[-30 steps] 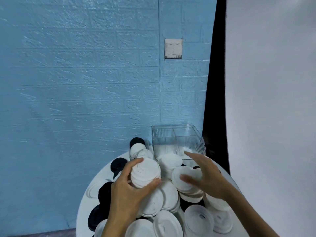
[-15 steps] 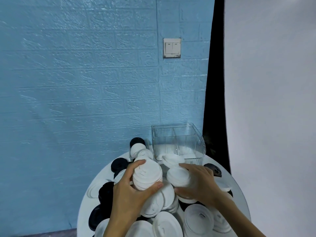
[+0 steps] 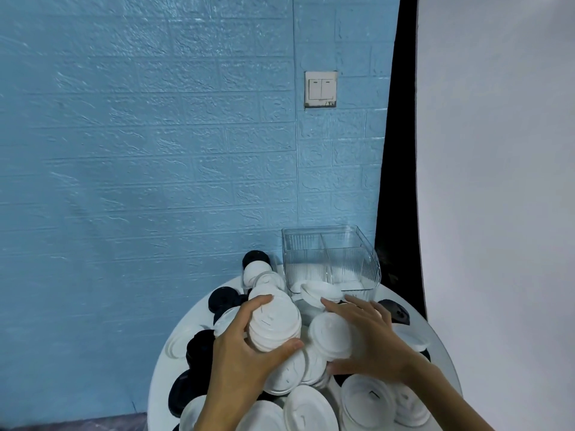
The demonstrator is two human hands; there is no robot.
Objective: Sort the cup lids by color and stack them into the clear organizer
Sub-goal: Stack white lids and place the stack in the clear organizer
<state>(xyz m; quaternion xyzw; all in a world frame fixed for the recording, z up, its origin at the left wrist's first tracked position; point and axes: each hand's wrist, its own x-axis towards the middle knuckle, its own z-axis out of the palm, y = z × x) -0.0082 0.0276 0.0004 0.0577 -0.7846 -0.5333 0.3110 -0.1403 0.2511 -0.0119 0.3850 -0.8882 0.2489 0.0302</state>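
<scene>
A: Where are the lids?

B: Spread all over the round white desk (image 3: 161, 377). White lids (image 3: 306, 409) crowd the near and middle part, many lying on one another. Black lids (image 3: 200, 346) sit mostly along the left edge, and one black lid (image 3: 394, 311) lies at the right, near the box.

A: And the hands?

B: The left hand (image 3: 239, 362) grips a stack of white lids (image 3: 275, 325), with the fingers (image 3: 258, 303) curled over the far side and the thumb pressed against the near side. The stack is tilted toward the camera.

A: The right one?

B: The right hand (image 3: 370, 337) holds a second white stack (image 3: 331, 335) just beside the first. Its fingers arch over the top and the thumb hooks under the near edge. The two stacks are close together; I cannot tell if they touch.

A: Where is the organizer?

B: The clear box (image 3: 331, 259) stands at the far side of the desk, beyond the right hand. A divider splits it into compartments. The ribbed walls blur what is inside, so I cannot tell whether any lids lie in it. A single white lid (image 3: 320, 292) leans at its front wall.

A: Anything behind?

B: A blue brick-patterned wall (image 3: 155, 135) with a white light switch (image 3: 320, 89), and a white backdrop (image 3: 497, 150) at the right.
</scene>
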